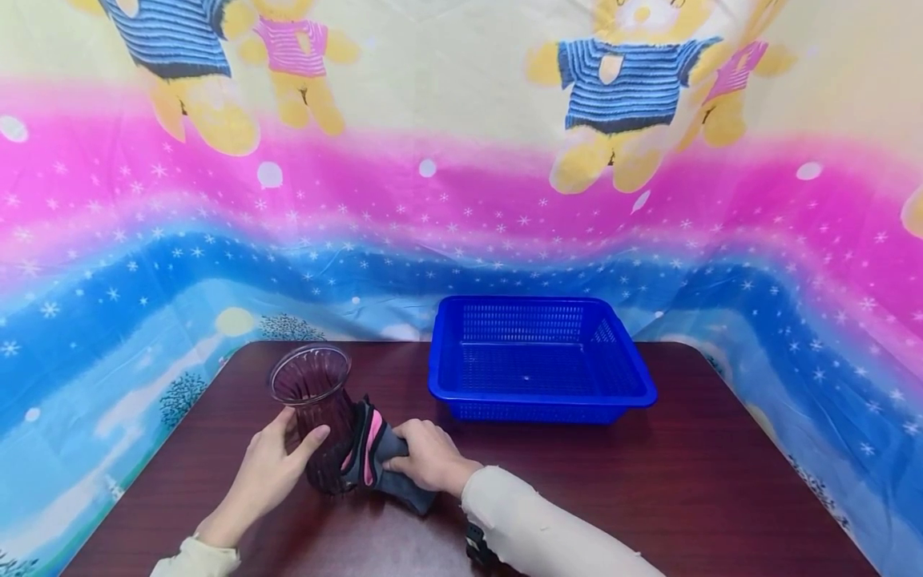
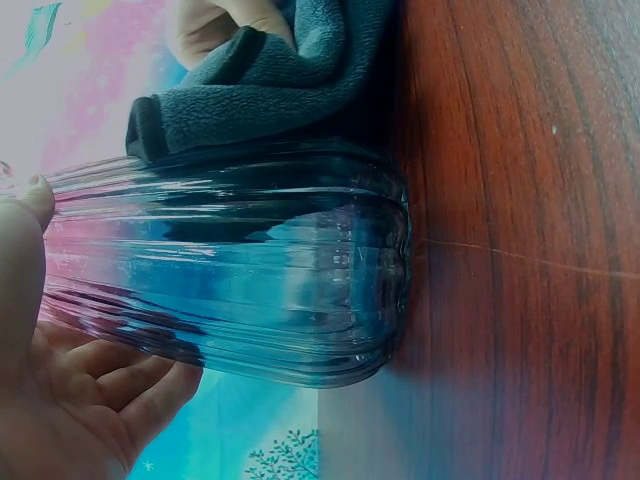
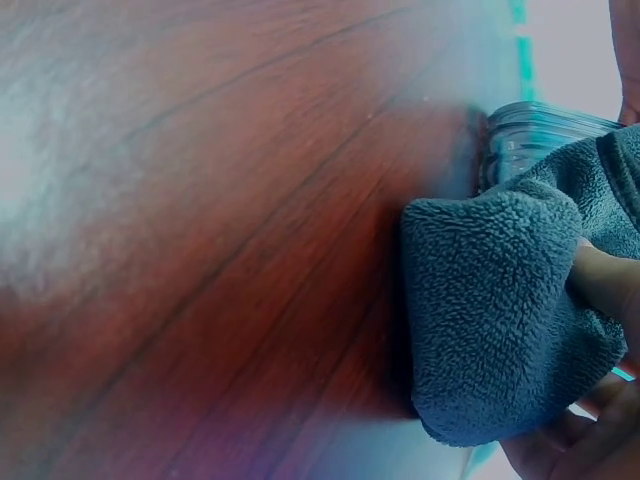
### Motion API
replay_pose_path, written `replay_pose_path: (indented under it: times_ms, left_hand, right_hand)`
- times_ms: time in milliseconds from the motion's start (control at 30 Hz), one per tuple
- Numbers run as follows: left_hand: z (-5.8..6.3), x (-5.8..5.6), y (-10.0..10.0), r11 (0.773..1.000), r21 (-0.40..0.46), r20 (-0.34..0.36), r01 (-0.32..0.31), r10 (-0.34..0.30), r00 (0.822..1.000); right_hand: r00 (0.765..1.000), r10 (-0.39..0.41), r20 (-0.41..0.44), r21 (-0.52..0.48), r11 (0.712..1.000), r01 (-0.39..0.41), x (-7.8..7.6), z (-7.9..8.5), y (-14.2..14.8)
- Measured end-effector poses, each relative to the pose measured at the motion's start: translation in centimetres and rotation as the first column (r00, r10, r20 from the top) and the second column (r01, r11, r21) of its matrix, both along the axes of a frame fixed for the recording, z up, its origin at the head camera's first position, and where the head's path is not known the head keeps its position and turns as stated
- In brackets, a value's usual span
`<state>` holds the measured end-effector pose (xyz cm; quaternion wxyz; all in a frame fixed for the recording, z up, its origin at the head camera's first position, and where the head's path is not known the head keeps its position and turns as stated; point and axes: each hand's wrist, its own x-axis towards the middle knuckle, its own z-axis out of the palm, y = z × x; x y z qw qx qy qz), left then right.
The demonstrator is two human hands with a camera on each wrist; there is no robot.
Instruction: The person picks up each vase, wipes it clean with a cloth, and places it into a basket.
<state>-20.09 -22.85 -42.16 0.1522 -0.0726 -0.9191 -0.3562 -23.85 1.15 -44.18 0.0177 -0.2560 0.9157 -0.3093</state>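
Observation:
A ribbed clear glass vase (image 1: 320, 433) with a flared rim stands upright on the table, left of centre in the head view. My left hand (image 1: 270, 461) grips it from the left, thumb in front and the other fingers round the far side. In my right hand (image 1: 430, 457) is a bunched grey fleecy cloth (image 1: 407, 485) with black edging and a pink stripe. The cloth lies against the vase's right side. In the right wrist view the thumb presses into the cloth (image 3: 490, 310), and part of the vase (image 3: 545, 135) shows behind it.
A blue plastic basket (image 1: 541, 410) with perforated walls stands at the back of the dark wooden table (image 1: 692, 481), right of the vase. Behind the table hangs a bear-patterned curtain (image 1: 433, 200). A black strap (image 1: 476, 543) shows by the right sleeve.

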Motion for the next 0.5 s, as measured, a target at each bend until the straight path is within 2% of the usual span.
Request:
replay_pose_path:
  times_ms: [500]
  left_hand:
    - [0.0, 0.0, 0.0, 1.0, 0.002, -0.025, 0.009, -0.009, 1.0]
  right_hand:
    - [1.0, 0.001, -0.015, -0.083, 0.997, -0.002, -0.3, 2.2, -0.3]
